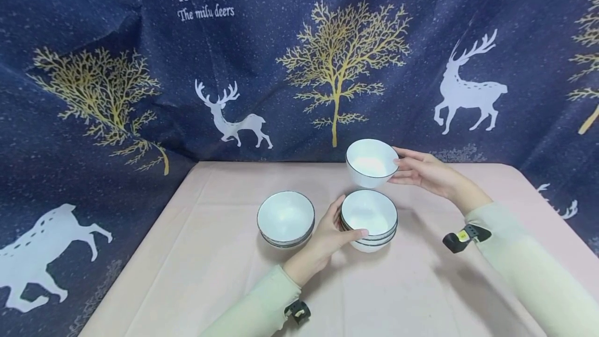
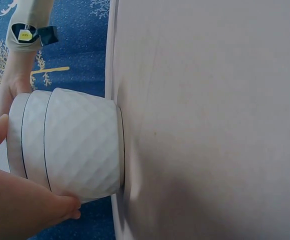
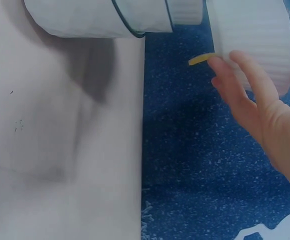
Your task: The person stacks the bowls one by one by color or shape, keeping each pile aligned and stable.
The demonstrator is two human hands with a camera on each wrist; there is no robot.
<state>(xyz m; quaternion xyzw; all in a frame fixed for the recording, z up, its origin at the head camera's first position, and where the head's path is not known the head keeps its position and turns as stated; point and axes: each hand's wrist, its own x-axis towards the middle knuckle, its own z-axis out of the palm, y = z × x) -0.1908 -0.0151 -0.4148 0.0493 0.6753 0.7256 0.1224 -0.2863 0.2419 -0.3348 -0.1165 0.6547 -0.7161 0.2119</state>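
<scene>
My right hand [image 1: 423, 173] holds a white bowl [image 1: 372, 159] with a thin dark rim, its thumb at the rim and its fingers along the outer wall. This bowl is raised behind and above a stack of nested white bowls [image 1: 368, 215], apart from it. In the right wrist view the held bowl [image 3: 255, 42] shows a ribbed outside. My left hand [image 1: 329, 238] grips the stack from its left side, thumb across the front rim. The left wrist view shows a faceted pattern on the stack's bottom bowl [image 2: 82, 142].
A second nested stack of white bowls [image 1: 286, 220] stands left of the gripped stack, close to my left forearm. Pale pink cloth covers the table [image 1: 210, 254]. Behind its far edge hangs a dark blue curtain [image 1: 299, 77] printed with deer and trees.
</scene>
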